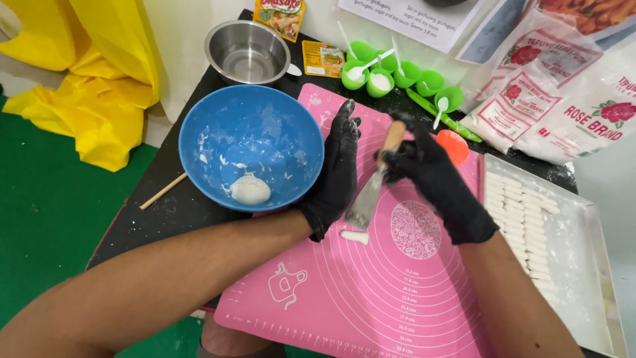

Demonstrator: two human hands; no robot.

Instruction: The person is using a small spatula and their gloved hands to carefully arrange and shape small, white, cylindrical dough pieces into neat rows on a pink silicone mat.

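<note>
Scraping the blade clean looks like the step in hand: the right hand (430, 174) is closed around the wooden handle of a metal dough scraper (366, 199), while the left hand (338, 169), fingers flat and gripping nothing, lies against its blade. A small cut dough piece (354, 237) lies on the pink silicone mat (371, 298) just below the blade. Lifting it toward the tray (583, 265) at the table's right edge would call for a light pinch. The mat's near half offers room; the blue bowl (252, 142) crowds the left.

I wore black disposable gloves on left hand (336, 174) and right hand (437, 182), flour-dusted fingertips; forearms bare, no sleeves.
</note>
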